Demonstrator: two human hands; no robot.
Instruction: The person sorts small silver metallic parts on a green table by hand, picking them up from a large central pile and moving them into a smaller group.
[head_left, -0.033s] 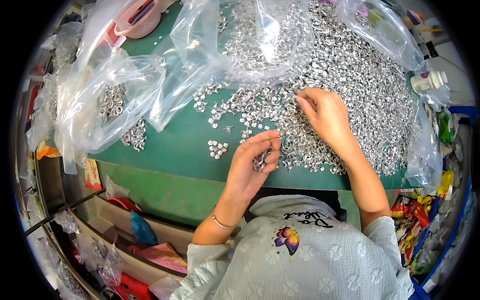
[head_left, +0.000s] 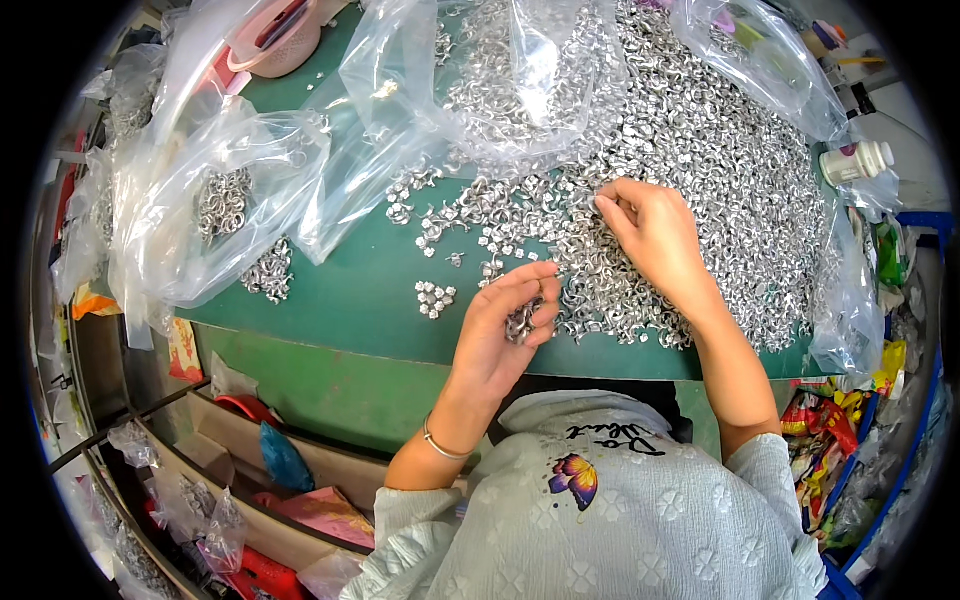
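Observation:
Small curved silver metal pieces (head_left: 740, 190) lie in a broad heap over the right half of the green table (head_left: 370, 270). My left hand (head_left: 505, 315), with a bangle at its wrist, is cupped at the heap's near left edge. Its curled fingers hold several of the silver metal pieces (head_left: 522, 322) against the palm. Over the heap's left part, my right hand (head_left: 655, 230) has its thumb and forefinger drawn together at the pieces. Whatever is between those fingertips is too small to make out. A little cluster of pieces (head_left: 434, 298) sits left of my left hand.
Clear plastic bags (head_left: 380, 130) cover the table's far side and left, some with metal pieces inside. A pink basket (head_left: 285, 50) stands far left, a white bottle (head_left: 857, 163) at the right edge. Below left is an open drawer (head_left: 300, 445); colourful packets (head_left: 825, 430) lie lower right.
My right hand has shifted very slightly to the right over the heap. My left hand has kept its place, with the metal pieces in it.

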